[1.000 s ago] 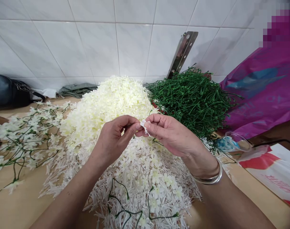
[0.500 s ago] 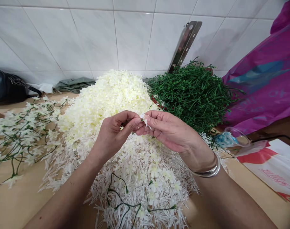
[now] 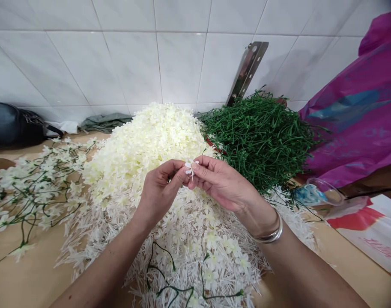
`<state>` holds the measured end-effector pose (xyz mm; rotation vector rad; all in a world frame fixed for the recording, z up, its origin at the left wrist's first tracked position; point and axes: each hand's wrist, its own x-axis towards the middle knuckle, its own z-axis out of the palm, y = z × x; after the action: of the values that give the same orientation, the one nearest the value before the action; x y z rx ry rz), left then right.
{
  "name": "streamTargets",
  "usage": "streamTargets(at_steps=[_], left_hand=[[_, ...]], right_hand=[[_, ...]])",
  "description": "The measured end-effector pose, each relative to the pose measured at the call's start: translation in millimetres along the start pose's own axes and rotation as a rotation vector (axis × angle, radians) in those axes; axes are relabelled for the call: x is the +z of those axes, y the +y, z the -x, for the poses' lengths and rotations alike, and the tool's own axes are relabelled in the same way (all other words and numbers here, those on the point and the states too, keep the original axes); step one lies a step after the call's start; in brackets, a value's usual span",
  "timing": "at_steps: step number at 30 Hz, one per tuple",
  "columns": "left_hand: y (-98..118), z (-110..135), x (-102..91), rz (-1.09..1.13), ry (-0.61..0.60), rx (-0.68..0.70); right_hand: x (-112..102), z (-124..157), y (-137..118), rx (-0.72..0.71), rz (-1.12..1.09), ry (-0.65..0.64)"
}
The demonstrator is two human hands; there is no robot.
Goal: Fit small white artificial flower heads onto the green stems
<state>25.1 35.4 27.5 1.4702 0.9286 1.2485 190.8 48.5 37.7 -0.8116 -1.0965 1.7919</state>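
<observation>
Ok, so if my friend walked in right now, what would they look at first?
Probably the big heap of pale flowers in the middle, with a tangled pile of green stems just right of it. Next might be the bright purple plastic at the far right. In front of the heap, the left hand and right hand meet at a small white flower.

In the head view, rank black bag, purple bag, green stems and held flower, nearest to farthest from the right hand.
1. Held flower: pinched in the right hand.
2. Green stems: beyond, to the right.
3. Purple bag: far right.
4. Black bag: far left.
</observation>
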Motion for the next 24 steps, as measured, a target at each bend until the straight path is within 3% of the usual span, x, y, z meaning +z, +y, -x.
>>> streamTargets(at_steps=[5,10,14,24], left_hand=[[8,-3,-0.1,0.072,0.062,-0.108],[5,-2,-3.1,0.113,0.126,-0.177],[1,1,-2.1,0.102,0.095,-0.204],[15,4,5.9,-0.056,0.111,-0.089]], right_hand=[[-8,2,-10,-0.037,0.108,0.049],[-9,10,-18,-0.312,0.476,0.243],[0,15,-19,-0.416,0.558,0.306],[-1,11,-18,-0.170,0.245,0.085]])
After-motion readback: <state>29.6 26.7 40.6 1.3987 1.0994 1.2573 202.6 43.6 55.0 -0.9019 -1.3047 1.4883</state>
